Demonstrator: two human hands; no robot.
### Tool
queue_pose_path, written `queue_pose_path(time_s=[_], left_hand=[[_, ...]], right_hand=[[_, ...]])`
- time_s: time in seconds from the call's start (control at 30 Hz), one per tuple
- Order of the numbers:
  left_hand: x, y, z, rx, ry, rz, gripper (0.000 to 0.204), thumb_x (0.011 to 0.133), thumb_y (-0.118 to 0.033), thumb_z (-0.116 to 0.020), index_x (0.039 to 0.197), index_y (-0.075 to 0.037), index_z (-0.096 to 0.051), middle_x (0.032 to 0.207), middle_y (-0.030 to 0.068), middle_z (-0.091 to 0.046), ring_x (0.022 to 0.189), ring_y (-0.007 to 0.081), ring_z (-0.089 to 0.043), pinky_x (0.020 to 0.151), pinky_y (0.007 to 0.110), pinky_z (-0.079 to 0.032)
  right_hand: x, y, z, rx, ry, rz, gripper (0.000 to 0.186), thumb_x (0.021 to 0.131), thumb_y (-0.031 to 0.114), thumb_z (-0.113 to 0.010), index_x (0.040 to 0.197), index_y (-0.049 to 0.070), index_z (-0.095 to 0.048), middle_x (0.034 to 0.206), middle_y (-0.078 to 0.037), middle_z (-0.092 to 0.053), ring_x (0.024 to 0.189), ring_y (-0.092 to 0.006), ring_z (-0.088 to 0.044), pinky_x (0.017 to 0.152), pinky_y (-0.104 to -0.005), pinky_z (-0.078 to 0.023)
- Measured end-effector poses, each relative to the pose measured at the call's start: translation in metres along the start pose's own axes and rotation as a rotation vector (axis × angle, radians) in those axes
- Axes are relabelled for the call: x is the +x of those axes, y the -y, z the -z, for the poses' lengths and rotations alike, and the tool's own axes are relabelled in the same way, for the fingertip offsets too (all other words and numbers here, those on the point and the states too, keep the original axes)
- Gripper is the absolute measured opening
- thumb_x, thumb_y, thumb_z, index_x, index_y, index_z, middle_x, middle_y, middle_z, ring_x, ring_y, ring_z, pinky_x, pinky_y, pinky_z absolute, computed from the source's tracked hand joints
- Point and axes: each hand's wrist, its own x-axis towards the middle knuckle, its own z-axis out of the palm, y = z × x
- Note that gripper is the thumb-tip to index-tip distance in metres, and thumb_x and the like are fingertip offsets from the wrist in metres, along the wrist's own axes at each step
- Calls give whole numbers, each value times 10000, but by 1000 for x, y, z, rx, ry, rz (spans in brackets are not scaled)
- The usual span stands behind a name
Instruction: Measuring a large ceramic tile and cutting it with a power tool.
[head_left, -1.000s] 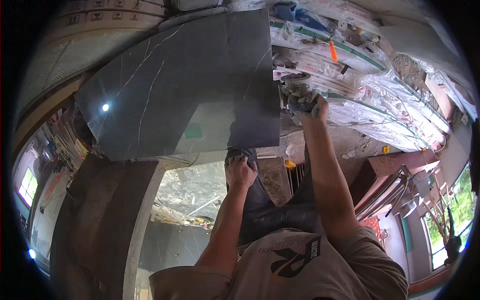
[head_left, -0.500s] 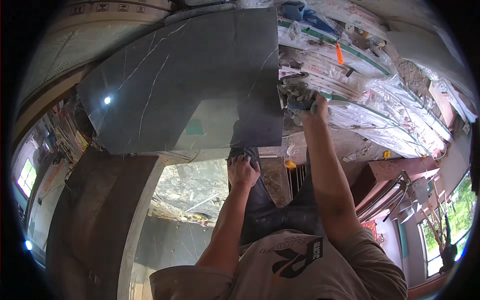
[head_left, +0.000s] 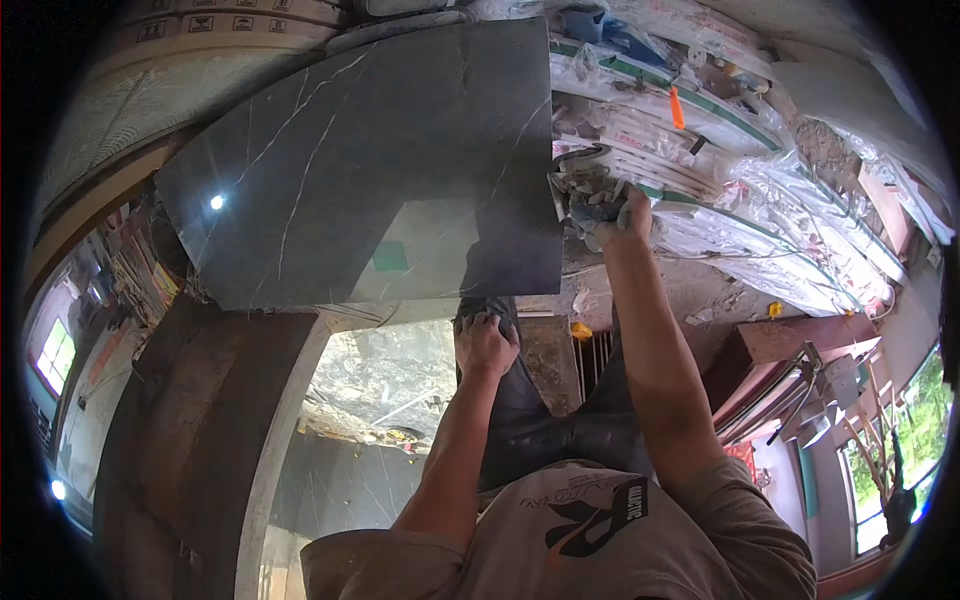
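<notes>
A large dark grey slab (head_left: 400, 130) with white veins lies in front of me, light glinting off its polished face. At its right edge my right hand (head_left: 622, 218) is closed on a dark object caked with pale grey clumps (head_left: 592, 197); I cannot tell its kind. That object sits right beside the slab's edge, and the fingers' far side is hidden. My left hand (head_left: 487, 343) rests on my left knee (head_left: 490, 306), just short of the slab's near edge. Its fingers drape over the knee and hold nothing.
Plastic-wrapped long strips (head_left: 720, 235) are stacked along the right, with an orange-handled tool (head_left: 677, 108) on them. A brown box-like piece (head_left: 790, 345) stands lower right. Yellow bits (head_left: 580, 331) lie near my legs. At left is a dark brown panel (head_left: 190, 430); cartons (head_left: 220, 25) stand behind.
Very little differs. My right hand with the caked object, and the slab's right edge, appear slightly further left. My left hand stays on the knee.
</notes>
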Motion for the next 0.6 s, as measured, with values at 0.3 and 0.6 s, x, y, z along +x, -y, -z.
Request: queue_pose_path(time_s=[0.3,0.6], left_hand=[[-6,3,-6,-29,-1,20,330,837,-379,-635,971,-89,-718,1043,123,-663,1063,307,-605,987,436,-440],[-16,-3,-14,-83,46,55,328,841,-370,-627,969,-80,-711,1061,118,-657,1095,306,-587,998,440,-431]], right_hand=[[-14,39,-5,-123,207,26,317,932,247,-504,1120,21,-623,1018,-164,-669,820,-335,-657,742,-495,-558],[-24,48,-8,-460,344,178,180,913,69,-507,1020,34,-647,895,-89,-658,768,-220,-644,708,-362,-550]])
